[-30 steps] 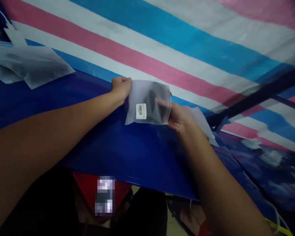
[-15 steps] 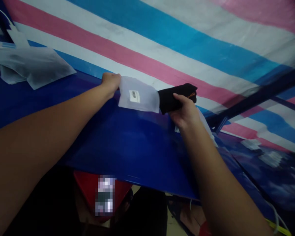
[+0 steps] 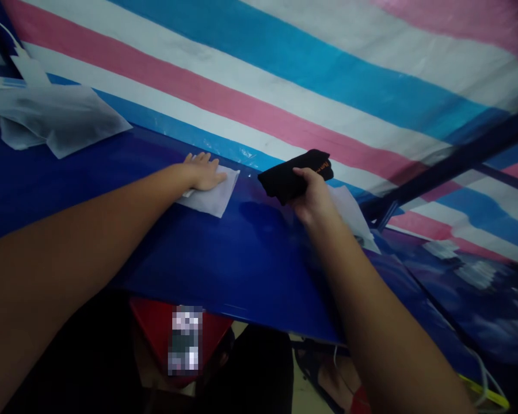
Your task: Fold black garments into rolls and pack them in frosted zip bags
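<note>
One black folded cloth (image 3: 285, 177), orange-lettered

Black cloth (image 3: 292, 178); blue table (image 3: 224, 259); pink-blue-white striped tarp (image 3: 328, 75).

No legible text anywhere; orange print (image 3: 326, 168) on the black folded cloth (image 3: 285, 175) unreadably small.
</note>
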The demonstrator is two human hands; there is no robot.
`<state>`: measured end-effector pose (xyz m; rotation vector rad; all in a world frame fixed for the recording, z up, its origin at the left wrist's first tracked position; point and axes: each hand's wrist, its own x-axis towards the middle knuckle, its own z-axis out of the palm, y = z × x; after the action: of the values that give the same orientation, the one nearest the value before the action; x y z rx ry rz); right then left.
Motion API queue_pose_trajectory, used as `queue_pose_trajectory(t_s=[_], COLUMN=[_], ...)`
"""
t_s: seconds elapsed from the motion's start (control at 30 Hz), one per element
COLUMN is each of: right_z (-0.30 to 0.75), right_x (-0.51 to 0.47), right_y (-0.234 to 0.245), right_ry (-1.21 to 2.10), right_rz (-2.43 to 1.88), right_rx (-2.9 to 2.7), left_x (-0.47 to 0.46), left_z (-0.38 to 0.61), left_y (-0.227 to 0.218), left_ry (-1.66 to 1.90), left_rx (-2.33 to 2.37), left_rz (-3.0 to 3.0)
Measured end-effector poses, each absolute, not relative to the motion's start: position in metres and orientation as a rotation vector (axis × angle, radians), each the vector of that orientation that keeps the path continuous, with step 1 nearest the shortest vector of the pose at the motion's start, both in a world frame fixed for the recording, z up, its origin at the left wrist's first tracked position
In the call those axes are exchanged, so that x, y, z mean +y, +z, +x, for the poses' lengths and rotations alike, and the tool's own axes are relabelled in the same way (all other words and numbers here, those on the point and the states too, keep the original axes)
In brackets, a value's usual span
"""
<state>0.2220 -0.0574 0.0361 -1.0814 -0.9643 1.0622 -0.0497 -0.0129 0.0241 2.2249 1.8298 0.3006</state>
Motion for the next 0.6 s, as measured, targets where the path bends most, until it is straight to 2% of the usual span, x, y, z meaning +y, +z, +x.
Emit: queue_pose_trajectory(t_s=[0.2, 0.53, 0.6], right_z=[0.223, 0.22, 0.22], right_x=[-0.059, -0.061, -0.061], right_y=[0.035, 0.031, 0.03], right_ry=[1.044, 1.048, 1.047], right_rz=[-1.176, -1.206, -1.213], right_rx=[-1.078, -1.097, -1.114], left_x=[-0.002, 0.027, 0.026], left_z=[-0.054, -0.107, -0.113], left_y=[0.005, 0.001, 0.003], left_ry=[0.204, 0.099, 0.168], left_rx=[1.735, 2.018, 2.049], left_rz=[2.322, 2.135, 2.079])
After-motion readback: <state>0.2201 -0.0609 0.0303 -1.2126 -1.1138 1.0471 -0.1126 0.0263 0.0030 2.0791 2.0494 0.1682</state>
